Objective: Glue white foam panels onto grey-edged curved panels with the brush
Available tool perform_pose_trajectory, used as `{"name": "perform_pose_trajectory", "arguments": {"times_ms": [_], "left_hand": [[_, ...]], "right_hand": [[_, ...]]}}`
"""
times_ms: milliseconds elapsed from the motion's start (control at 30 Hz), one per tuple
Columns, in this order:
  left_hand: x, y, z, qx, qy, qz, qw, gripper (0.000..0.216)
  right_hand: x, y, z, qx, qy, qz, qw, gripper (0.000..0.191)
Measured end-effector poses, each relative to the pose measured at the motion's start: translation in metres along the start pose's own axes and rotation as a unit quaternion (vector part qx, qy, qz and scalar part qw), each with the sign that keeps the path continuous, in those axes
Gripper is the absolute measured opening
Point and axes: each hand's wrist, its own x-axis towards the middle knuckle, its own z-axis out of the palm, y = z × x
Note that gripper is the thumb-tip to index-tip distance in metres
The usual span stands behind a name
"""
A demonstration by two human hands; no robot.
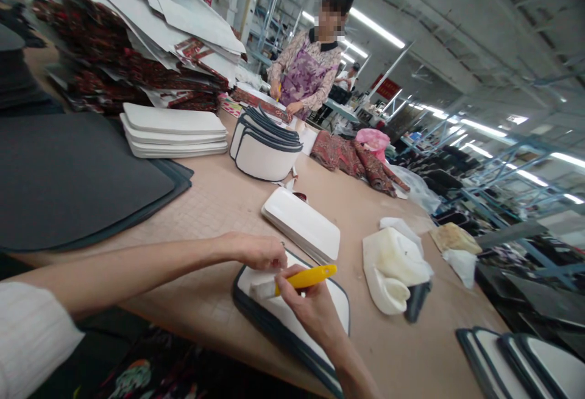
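My right hand [315,310] grips a paintbrush [313,276] with a yellow handle. The brush's pale bristles rest on the white face of the top panel [336,307], part of a dark-edged stack near the table's front edge. My left hand [258,251] is closed, its fingers curled down at the panel's far side beside the bristles; what they pinch, if anything, is hidden. Just beyond both hands lies a stack of white rectangular pads [301,222]. To the right stands a cut-open whitish plastic jug [395,265] with a dark object beside it.
Dark sheets [86,173] cover the table's left side. Behind them are white pads [176,131], curved dark-edged panels [265,149] and a tall fabric pile [137,39]. A co-worker [311,70] stands across the table [219,204]. More panels [525,362] lie at lower right.
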Motion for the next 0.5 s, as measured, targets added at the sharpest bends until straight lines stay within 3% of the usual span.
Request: {"name": "perform_pose_trajectory", "arguments": {"times_ms": [100,233,333,500], "left_hand": [[0.002,-0.001,0.001,0.012,-0.015,0.005,1.0,0.025],[0.004,0.002,0.001,0.024,-0.017,0.012,0.999,0.025],[0.004,0.006,0.0,0.031,-0.015,0.01,0.999,0.024],[0.003,0.011,-0.001,0.037,-0.018,-0.002,0.999,0.027]], "right_hand": [[-0.025,0.014,-0.025,-0.035,0.026,0.028,0.999,0.016],[-0.066,0.037,-0.067,-0.084,0.127,0.061,0.986,0.02],[-0.093,0.048,-0.096,-0.118,0.165,0.099,0.974,0.024],[-0.12,0.041,-0.126,-0.15,0.286,0.108,0.94,0.028]]}}
